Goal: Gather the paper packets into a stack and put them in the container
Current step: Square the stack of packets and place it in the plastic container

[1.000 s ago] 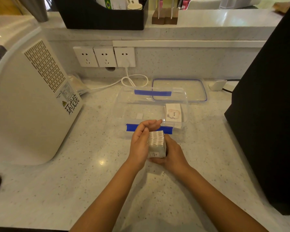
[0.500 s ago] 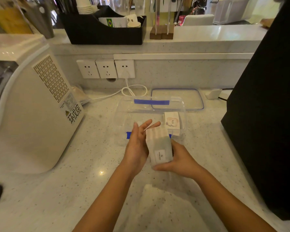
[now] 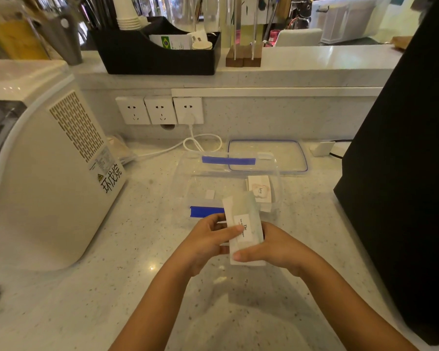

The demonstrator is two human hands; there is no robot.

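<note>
Both hands clamp the stack of paper packets [image 3: 243, 228], left hand [image 3: 208, 240] and right hand [image 3: 274, 245] pinching its opposite sides, long axis aimed away toward the clear container [image 3: 185, 178] just beyond, near-equally reachable

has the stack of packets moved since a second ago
Yes. The stack of packets has lifted and tipped flat-face-up, now overlapping the container's near blue clip; before, it stood short of it. Both hands hold it.

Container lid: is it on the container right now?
No, the lid lies flat on the counter behind the open container.
</note>
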